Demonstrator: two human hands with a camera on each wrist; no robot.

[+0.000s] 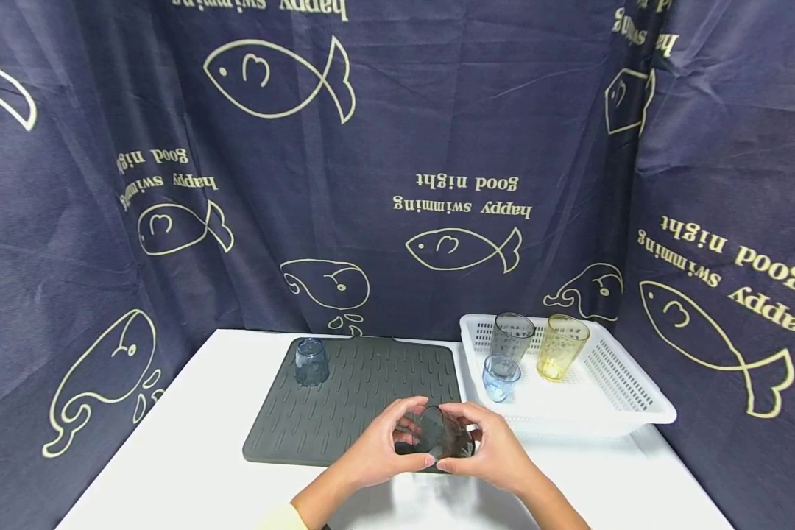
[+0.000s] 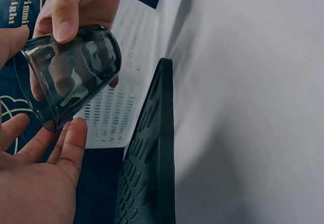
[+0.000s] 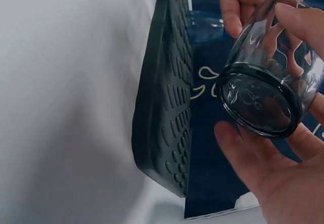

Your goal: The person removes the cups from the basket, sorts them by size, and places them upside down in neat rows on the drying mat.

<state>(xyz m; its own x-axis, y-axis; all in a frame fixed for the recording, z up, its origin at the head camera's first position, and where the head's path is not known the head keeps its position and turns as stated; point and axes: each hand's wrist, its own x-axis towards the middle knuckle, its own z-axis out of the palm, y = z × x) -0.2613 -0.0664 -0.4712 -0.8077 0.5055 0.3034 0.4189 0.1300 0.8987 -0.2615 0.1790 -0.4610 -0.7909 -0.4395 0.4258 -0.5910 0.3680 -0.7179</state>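
A smoky grey drinking glass [image 1: 442,433] is held tilted on its side between both hands, above the front edge of a dark ribbed drying mat [image 1: 364,412]. My left hand [image 1: 387,446] holds it around the rim end, with the fingertips at the rim in the left wrist view. The right hand [image 1: 492,450] grips the glass toward its base, its thumb pressing the side wall. In the right wrist view the round base of the grey glass [image 3: 258,102] faces the camera. A blue glass [image 1: 312,364] stands upside down on the mat's far left.
A white perforated basket [image 1: 609,405] stands to the right of the mat. Inside it are a tall grey glass [image 1: 511,337], a yellow glass [image 1: 562,349] and a small light blue glass [image 1: 501,378]. Dark blue curtain [image 1: 344,169] surrounds the white table [image 1: 212,427].
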